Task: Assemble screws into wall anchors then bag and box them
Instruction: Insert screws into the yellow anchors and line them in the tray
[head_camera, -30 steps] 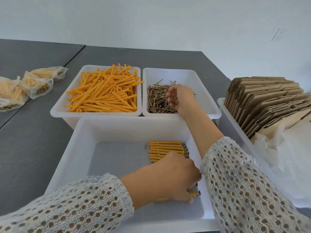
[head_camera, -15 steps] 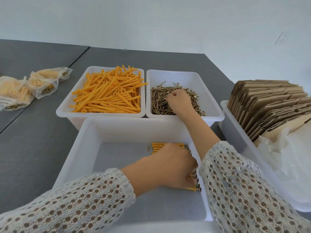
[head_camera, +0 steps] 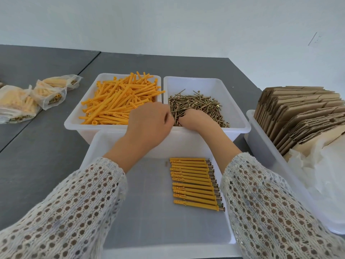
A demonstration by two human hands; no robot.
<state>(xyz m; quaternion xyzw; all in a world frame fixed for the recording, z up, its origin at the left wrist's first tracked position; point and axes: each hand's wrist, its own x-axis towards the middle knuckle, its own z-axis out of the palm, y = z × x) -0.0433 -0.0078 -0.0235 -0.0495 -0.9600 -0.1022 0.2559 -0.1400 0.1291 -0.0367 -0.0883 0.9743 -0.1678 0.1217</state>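
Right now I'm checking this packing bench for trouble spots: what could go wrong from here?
The right hand digs into the loose pile of sharp brass-coloured screws; pricked fingertips seem possible. The left hand hovers at the white bins' shared rims, so a screw might drop among the orange plastic anchors. Both lace sleeves flank the neat row of assembled anchors and could snag or scatter it.

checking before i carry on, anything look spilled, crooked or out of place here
Nothing much stands out. The assembled anchors lie in a neat row in the front bin, though the nearest one sits slightly skewed. A tiny speck lies just left of the row; too small to identify. Loose anchors and screws stay inside their bins.
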